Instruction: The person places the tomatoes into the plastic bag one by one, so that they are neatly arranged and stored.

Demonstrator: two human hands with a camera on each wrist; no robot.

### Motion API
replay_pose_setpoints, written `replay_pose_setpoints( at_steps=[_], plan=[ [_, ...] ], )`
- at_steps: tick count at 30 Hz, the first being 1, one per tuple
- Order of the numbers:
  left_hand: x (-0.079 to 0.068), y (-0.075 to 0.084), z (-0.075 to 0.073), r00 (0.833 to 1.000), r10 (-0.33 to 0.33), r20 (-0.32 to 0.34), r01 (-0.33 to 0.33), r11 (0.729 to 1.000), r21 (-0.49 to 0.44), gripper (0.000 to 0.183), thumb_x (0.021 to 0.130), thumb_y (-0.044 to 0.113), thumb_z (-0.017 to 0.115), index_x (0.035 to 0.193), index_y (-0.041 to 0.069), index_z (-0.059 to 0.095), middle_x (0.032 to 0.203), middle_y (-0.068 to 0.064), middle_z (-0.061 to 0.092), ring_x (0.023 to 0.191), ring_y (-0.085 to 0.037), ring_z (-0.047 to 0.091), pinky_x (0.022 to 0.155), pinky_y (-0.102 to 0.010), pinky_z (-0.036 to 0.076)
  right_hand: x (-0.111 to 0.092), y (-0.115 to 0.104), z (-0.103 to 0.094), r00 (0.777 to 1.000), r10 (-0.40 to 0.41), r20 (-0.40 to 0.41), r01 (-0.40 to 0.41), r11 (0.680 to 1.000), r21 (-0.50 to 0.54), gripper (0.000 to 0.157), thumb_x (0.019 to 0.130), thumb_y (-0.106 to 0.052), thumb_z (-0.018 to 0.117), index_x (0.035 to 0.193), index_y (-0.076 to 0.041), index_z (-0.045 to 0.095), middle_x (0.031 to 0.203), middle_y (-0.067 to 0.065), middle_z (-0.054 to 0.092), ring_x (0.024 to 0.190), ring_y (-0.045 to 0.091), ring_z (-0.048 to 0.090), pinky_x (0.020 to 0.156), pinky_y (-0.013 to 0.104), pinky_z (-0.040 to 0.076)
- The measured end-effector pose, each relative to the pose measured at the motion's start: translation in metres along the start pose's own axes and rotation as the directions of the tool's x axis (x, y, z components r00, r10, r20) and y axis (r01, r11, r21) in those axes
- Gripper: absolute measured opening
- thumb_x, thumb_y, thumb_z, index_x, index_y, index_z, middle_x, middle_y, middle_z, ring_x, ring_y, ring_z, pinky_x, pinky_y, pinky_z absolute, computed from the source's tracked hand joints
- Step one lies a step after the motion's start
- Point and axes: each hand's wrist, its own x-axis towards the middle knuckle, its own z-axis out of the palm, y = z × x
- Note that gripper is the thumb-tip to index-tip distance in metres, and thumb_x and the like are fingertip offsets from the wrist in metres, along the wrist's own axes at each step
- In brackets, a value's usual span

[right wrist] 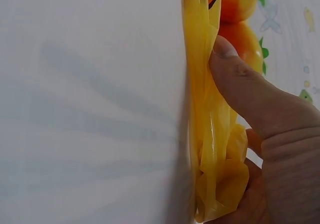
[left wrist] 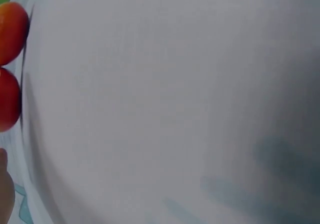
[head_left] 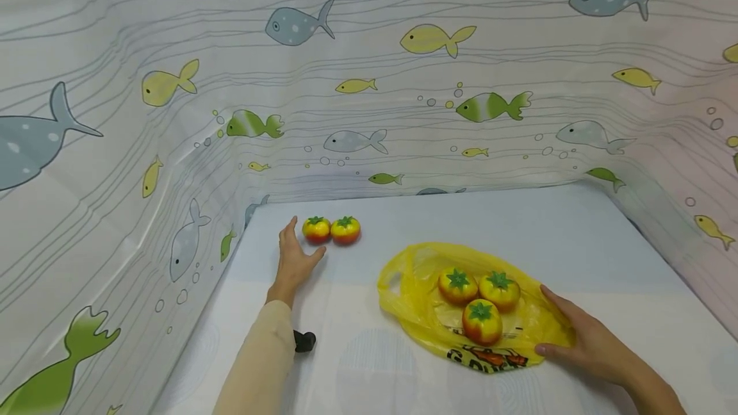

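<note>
My left hand [head_left: 295, 266] reaches to the far left of the table, thumb and fingers spread apart with nothing held. Just beyond it sit a left tomato [head_left: 316, 233] and a right tomato [head_left: 346, 234], side by side, yellow-red with green star-shaped tops. In the left wrist view their red sides, one tomato [left wrist: 11, 32] above the other, show at the left edge. My right hand [head_left: 594, 338] holds the right end of a yellow plastic bag [head_left: 415, 312], thumb on the near side, fingers on the far side. Three similar tomatoes [head_left: 482, 323] lie on the flattened bag.
A small black object [head_left: 305, 341] shows beside the left sleeve, partly hidden by it. The white table [head_left: 357, 312] is bounded at the back and sides by a fish-patterned cloth [head_left: 403, 101]. A loop handle of the bag points left.
</note>
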Motion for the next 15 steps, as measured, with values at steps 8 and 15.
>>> replay_pose_setpoints(
  at_steps=[8,15],
  plan=[
    [0.003,-0.005,0.005,0.995,-0.1,0.027,0.101,0.995,-0.018,0.107,0.09,0.028,0.077,0.165,0.016,0.001,0.166,-0.02,0.017,0.149,-0.04,0.029,0.124,-0.054,0.027,0.002,-0.001,0.0,1.0,-0.005,0.005,0.005,1.0,0.005,0.109,0.079,-0.049,0.086,0.161,-0.006,0.029,0.156,0.034,0.037,0.136,0.06,0.038,0.103,0.077,0.035],
    [0.013,-0.008,0.017,0.998,-0.068,0.01,0.068,0.996,-0.064,0.106,0.089,0.024,0.079,0.165,0.016,0.005,0.165,-0.021,0.02,0.152,-0.038,0.026,0.126,-0.053,0.022,0.0,0.001,0.0,1.0,0.005,-0.001,-0.005,1.0,-0.015,0.109,0.079,-0.05,0.085,0.162,-0.008,0.028,0.155,0.034,0.038,0.135,0.06,0.039,0.102,0.077,0.036]
  ],
)
